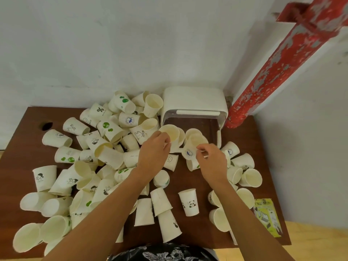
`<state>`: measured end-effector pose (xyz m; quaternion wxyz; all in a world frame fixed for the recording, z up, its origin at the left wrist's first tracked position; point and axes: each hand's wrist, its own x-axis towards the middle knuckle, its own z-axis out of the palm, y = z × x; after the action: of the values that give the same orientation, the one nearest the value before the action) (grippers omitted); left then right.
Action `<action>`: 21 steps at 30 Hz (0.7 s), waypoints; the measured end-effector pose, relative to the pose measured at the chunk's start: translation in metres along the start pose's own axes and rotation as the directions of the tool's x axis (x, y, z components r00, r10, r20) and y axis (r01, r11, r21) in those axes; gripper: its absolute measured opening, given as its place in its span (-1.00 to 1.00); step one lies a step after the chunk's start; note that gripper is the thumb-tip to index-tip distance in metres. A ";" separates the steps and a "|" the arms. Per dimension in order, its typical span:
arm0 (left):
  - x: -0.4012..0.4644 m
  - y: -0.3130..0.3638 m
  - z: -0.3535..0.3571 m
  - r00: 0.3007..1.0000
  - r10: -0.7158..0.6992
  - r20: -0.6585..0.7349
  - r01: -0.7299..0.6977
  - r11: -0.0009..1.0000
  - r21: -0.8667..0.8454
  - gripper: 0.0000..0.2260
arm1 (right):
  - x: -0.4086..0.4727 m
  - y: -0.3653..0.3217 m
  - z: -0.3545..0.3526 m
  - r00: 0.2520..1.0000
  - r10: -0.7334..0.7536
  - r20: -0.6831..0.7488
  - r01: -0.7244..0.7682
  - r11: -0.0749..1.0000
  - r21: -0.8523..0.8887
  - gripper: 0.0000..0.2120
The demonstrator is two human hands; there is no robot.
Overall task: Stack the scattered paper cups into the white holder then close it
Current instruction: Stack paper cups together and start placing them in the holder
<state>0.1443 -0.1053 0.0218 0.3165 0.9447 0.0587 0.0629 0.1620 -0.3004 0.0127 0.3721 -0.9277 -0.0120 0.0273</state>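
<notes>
Both forearms reach toward white holder (194,102). Left hand (153,149) pinches a cup (172,134) at its mouth; right hand (211,159), fingers curled, grips nested cups (194,142) just before it.

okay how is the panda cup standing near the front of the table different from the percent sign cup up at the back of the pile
The panda cup stands upside down by itself on bare table; the percent sign cup lies on its side, resting on other cups in the pile. The panda cup carries a small black panda low on its wall; the percent sign cup bears a bold black percent mark with small lettering beneath it. Both are white paper cups that look about the same size.
</notes>
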 end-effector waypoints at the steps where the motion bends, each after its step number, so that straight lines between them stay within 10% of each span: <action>1: 0.003 0.002 0.001 1.000 0.004 -0.012 -0.004 1.000 -0.017 -0.98 | 0.006 -0.001 -0.003 0.999 -0.033 -0.037 0.032 0.999 -0.016 -0.86; 21: 0.052 -0.009 0.057 0.990 -0.105 0.097 0.082 0.973 0.214 -0.84 | 0.078 0.045 0.020 0.985 -0.045 0.167 0.071 0.985 -0.156 -0.85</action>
<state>0.2038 -0.1243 -0.0247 0.2205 0.9710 0.0923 -0.0098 0.2393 -0.3159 -0.0362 0.2939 -0.9488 -0.0716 0.0912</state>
